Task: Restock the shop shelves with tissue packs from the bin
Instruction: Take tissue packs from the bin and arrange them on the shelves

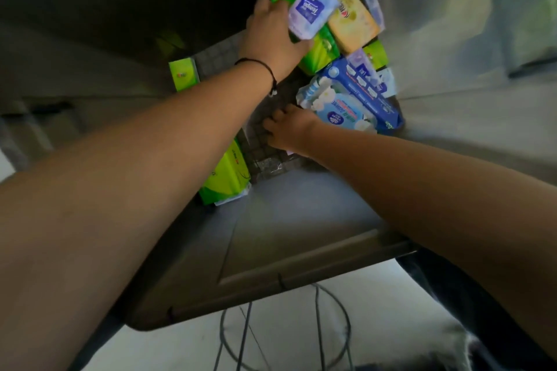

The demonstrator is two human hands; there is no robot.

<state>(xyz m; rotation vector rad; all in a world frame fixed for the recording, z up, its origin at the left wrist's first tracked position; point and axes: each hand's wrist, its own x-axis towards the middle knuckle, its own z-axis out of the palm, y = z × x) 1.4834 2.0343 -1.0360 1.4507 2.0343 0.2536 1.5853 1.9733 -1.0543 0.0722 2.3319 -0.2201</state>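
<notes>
The step in hand was retrieval from the grey bin (301,220); the left hand (271,36) was clamped on a purple Tempo tissue pack (312,7), raised at 12 o'clock; the right hand (289,129), fingers curled, reached beneath the pale blue wipes pack (343,113) at 3 o'clock, its grip hidden; the next move probably called for lifting both clear of the bin wall, toward shelves out of view.

The brand word "Tempo" can be read in white letters on a dark blue patch on the small purple tissue pack (312,9), seen upside down. Print is also seen on the yellow pack (351,21) and the blue packs (364,90), but it is too blurred to be read.
</notes>
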